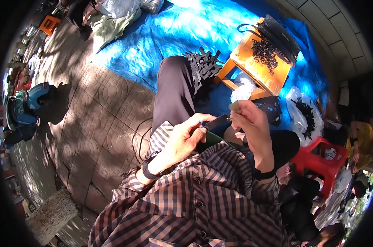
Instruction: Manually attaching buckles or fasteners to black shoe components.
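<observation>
Above my lap, my left hand (pixel 184 140) pinches a short black strap (pixel 216 123) between thumb and fingers. The strap slants up toward my right hand (pixel 252 123), whose thumb and fingers are closed at its far end on a small dark piece, mostly hidden by the fingertips. An olive-coloured cover (pixel 234 106) wraps a fingertip of the right hand. Beneath the strap, something dark green (pixel 213 139) lies across my lap. Beyond my knee rests a pile of similar black straps (pixel 203 70).
A wooden stool (pixel 240 55) bears small black buckles (pixel 264 53) and a black pouch (pixel 279 39). It stands on a blue tarp (pixel 141 55). A clear bag of black pieces (pixel 304 117) and a red plastic stool (pixel 324 158) are to the right. Another person's arm (pixel 354 140) shows there.
</observation>
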Demonstrator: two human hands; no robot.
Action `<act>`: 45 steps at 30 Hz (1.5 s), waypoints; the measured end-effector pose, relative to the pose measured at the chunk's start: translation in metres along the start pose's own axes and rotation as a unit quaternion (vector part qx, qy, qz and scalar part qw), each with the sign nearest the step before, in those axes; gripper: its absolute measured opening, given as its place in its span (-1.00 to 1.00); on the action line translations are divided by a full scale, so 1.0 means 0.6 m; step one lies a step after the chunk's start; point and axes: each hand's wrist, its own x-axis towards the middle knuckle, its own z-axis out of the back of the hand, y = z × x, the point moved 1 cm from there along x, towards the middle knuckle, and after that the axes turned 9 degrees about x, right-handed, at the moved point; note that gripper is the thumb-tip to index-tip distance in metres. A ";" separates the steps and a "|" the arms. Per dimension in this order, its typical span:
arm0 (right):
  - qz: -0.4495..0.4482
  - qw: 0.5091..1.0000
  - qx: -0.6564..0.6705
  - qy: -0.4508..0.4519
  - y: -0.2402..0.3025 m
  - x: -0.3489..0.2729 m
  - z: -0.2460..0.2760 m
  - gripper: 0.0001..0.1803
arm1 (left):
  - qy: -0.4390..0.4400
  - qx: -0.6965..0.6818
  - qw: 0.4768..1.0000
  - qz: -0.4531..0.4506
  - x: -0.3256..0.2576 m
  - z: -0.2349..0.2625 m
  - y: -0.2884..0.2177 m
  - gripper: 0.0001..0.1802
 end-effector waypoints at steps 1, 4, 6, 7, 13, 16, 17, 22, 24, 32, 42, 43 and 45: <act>-0.001 1.000 0.003 -0.004 -0.001 -0.001 0.003 -0.76 | 0.012 0.025 1.000 0.010 -0.002 0.000 -0.003 -0.71; -0.035 0.999 0.013 0.011 -0.001 -0.003 0.007 -0.78 | 0.032 0.032 0.998 0.033 -0.006 0.005 -0.007 -0.74; -0.080 0.996 0.037 0.017 -0.001 -0.004 0.010 -0.81 | 0.043 0.030 0.998 0.035 -0.005 0.004 -0.005 -0.75; -0.080 0.996 0.037 0.018 -0.003 -0.006 0.016 -0.81 | 0.016 0.033 0.999 -0.014 -0.003 0.001 -0.005 -0.76; -0.007 0.985 0.166 -0.041 -0.007 -0.024 0.021 -0.82 | -0.112 0.184 0.968 -0.127 0.001 -0.003 -0.001 -0.76; 0.005 0.988 0.152 -0.010 -0.010 -0.022 0.004 -0.82 | -0.110 0.201 0.960 -0.159 0.003 -0.007 -0.004 -0.77; 0.005 0.988 0.152 -0.012 -0.014 -0.021 0.000 -0.82 | -0.126 0.193 0.960 -0.156 0.005 -0.009 0.005 -0.81; 0.088 0.986 0.131 -0.049 -0.014 -0.004 -0.026 -0.84 | -0.086 0.091 0.992 -0.018 -0.004 0.002 0.006 -0.93; 0.087 0.985 0.135 -0.065 0.005 -0.007 -0.043 -0.87 | -0.065 0.142 0.987 -0.034 -0.013 0.004 -0.012 -0.93; 0.178 0.967 -0.041 -0.179 -0.017 -0.017 -0.058 -0.88 | -0.065 0.180 0.978 -0.082 -0.017 0.001 -0.010 -0.81; 0.139 0.985 0.004 -0.106 -0.038 -0.027 -0.055 -0.85 | -0.021 0.084 0.996 0.017 -0.020 -0.004 -0.006 -0.82; 0.130 0.987 0.004 -0.093 -0.037 -0.019 -0.059 -0.85 | -0.039 -0.048 0.998 0.001 -0.013 -0.007 0.023 -0.87; 0.116 0.988 0.083 -0.052 -0.040 -0.012 -0.065 -0.87 | -0.025 -0.147 0.988 -0.034 -0.005 0.005 0.025 -0.91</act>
